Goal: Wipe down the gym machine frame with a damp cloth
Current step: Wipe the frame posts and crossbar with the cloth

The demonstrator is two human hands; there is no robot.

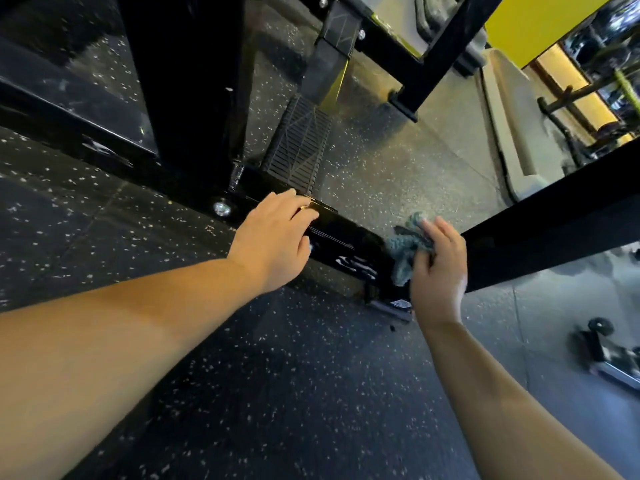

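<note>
Now: one hand braced on the bar, the other holding the cloth

Low on our left, the forearm reaches in across the speckled floor (277,375). Our left hand (277,237) rests palm down on the frame (339,233), on its low black bar, with the fingers loosely spread and only slightly bent over the top edge, gripping nothing. A shiny bolt (222,208) sits just left of that hand, and a ribbed foot plate (298,147) rises behind it. Further right, the blue-grey cloth (407,247) is bunched at the far end of the same bar; we cannot tell whether it touches the metal. Our right hand (438,268) holds it, wrist straight and back of the hand toward us, with the fingers curled round the wad. A thick black beam (554,223) slants up just right of that hand. A dumbbell (602,344) lies on the floor, well apart.
</note>
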